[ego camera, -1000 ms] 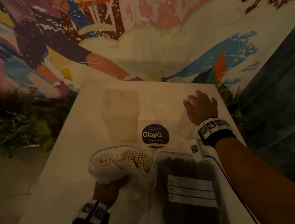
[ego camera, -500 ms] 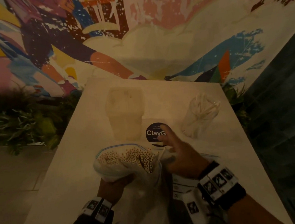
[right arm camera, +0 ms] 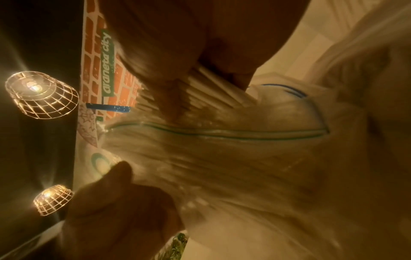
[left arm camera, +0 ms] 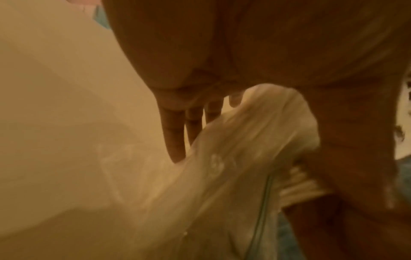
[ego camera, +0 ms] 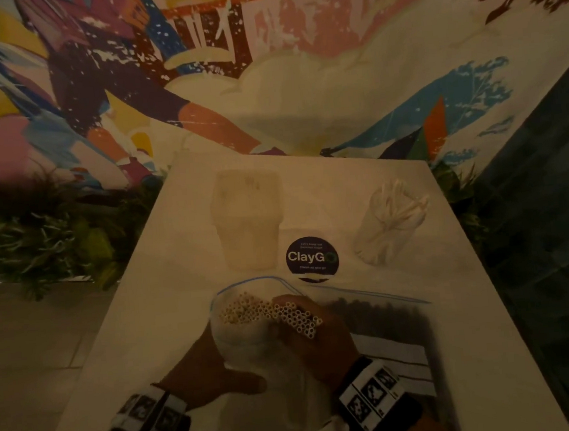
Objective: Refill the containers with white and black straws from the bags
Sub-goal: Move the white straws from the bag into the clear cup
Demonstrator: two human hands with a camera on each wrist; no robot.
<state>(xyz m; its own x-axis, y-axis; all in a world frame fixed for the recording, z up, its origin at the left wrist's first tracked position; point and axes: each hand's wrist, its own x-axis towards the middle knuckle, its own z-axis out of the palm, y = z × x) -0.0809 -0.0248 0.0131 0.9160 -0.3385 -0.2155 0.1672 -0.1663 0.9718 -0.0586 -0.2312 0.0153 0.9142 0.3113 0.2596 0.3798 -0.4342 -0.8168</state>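
Note:
My left hand [ego camera: 220, 365] grips a clear zip bag of white straws [ego camera: 242, 336] from below, mouth tilted up, near the table's front. At the bag's mouth my right hand [ego camera: 302, 317] is curled round a bunch of white straws [ego camera: 295, 319], their ends sticking out; the right wrist view shows the straws [right arm camera: 211, 88] between its fingers above the zip line. A zip bag of black straws [ego camera: 382, 323] lies flat just right of the hands. Further back stand a translucent square container [ego camera: 247, 218] and a clear cup holding white straws [ego camera: 390, 226].
The beige table [ego camera: 166, 294] is narrow, with a round dark ClayGo sticker [ego camera: 312, 257] between the containers. Green plants [ego camera: 37, 237] line the left side, a painted mural wall [ego camera: 264, 79] stands behind, and a dark wall [ego camera: 552, 226] runs along the right.
My right hand came back from the clear cup at the far right to the bag's mouth and took hold of a bunch of white straws. The left hand kept holding the bag.

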